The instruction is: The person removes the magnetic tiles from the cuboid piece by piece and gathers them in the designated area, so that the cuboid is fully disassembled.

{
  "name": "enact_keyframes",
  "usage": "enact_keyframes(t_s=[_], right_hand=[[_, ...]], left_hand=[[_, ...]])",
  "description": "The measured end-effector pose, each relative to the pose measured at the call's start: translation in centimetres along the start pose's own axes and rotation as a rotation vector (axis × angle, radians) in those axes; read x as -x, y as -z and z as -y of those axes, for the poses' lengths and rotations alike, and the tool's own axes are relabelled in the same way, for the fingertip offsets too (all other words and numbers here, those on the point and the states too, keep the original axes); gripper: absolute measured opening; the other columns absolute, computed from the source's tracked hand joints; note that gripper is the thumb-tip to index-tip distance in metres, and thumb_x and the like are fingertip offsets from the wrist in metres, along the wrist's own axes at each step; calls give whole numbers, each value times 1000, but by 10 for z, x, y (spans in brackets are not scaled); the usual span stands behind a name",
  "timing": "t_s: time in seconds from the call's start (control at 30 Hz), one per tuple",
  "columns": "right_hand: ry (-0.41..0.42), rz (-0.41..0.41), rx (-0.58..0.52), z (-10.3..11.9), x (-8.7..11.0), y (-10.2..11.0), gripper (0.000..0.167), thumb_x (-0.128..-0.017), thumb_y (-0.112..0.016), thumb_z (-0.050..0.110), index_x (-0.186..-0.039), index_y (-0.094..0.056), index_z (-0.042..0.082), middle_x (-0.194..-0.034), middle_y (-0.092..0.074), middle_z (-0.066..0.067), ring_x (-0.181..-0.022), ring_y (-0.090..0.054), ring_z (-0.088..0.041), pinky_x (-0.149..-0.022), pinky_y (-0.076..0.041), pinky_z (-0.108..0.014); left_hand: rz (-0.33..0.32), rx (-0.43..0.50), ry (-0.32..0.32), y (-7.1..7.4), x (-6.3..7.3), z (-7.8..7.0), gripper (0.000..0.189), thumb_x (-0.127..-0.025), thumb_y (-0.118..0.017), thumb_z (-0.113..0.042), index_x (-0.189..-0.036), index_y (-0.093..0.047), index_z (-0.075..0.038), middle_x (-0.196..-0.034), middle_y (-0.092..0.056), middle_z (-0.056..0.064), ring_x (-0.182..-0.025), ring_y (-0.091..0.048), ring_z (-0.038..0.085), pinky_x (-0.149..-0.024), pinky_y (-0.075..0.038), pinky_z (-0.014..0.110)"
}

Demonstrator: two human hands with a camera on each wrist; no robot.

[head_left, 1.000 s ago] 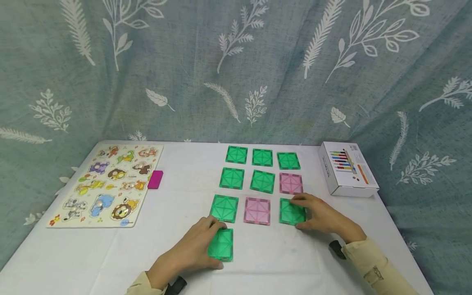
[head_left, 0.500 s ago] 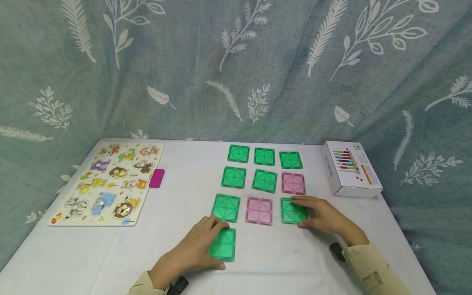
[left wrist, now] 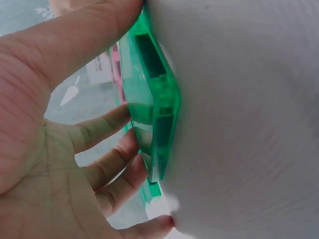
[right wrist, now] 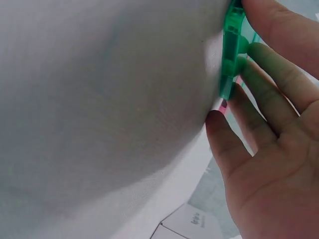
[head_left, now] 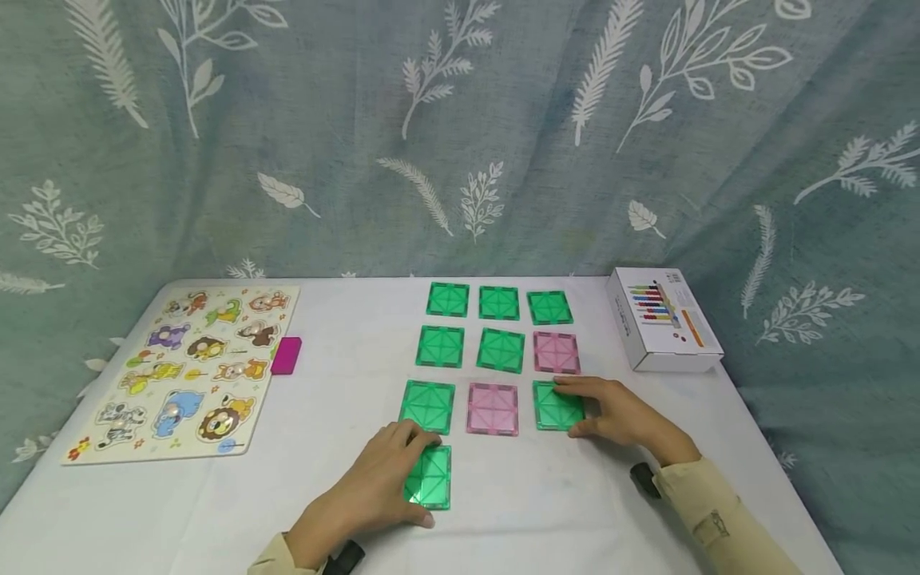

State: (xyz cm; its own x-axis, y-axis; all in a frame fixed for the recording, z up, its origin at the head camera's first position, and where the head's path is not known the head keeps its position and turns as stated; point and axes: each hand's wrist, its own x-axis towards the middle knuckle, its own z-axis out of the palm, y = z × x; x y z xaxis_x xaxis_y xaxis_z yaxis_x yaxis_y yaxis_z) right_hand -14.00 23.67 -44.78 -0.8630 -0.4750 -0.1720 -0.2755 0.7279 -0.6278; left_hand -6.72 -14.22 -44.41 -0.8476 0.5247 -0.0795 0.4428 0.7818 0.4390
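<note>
In the head view my left hand (head_left: 377,477) grips a translucent green square tile (head_left: 434,479) nearest the front, thumb on its near edge, fingers at its far edge. That tile (left wrist: 152,99) lies flat on the white cloth in the left wrist view; whether it is one tile or a stack I cannot tell. My right hand (head_left: 624,415) holds another green tile (head_left: 555,407) by its near and far edges. A pink tile (head_left: 492,409) lies between the hands, beside a green tile (head_left: 428,402). A second pink tile (head_left: 556,352) sits behind the right hand's tile.
Several more green tiles (head_left: 447,299) lie in rows toward the back. On the left are an animal puzzle board (head_left: 216,319) and a magenta block (head_left: 287,355). A white box (head_left: 668,319) stands at the back right, before a leaf-patterned curtain (head_left: 345,239).
The head view has shifted slightly, so the scene sits further left. Both hands stay on the same green tiles, and no tile has visibly moved on the cloth.
</note>
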Motion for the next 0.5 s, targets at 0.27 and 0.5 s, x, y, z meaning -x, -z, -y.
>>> enact_keyframes(t_s=[0.27, 0.5], right_hand=[[-2, 1, -8, 0, -2, 0, 68, -81, -84, 21, -143, -56, 14, -155, -49, -10, -146, -40, -40, -116, -36, -59], [-4, -9, 11, -1, 4, 1, 68, -83, -82, 24, -144, -56, 13, -156, -47, -10, -147, -39, -41, -115, -36, -59]], left_hand=[[-6, 13, 17, -1, 0, 0, 95, -59, -95, -47, -137, -54, -13, -124, -52, 1, -110, -47, 17, -101, -45, 47], [13, 53, 18, 4, 0, -1, 95, -60, -95, -47, -139, -53, -15, -125, -52, 0, -114, -48, 17, -98, -48, 46]])
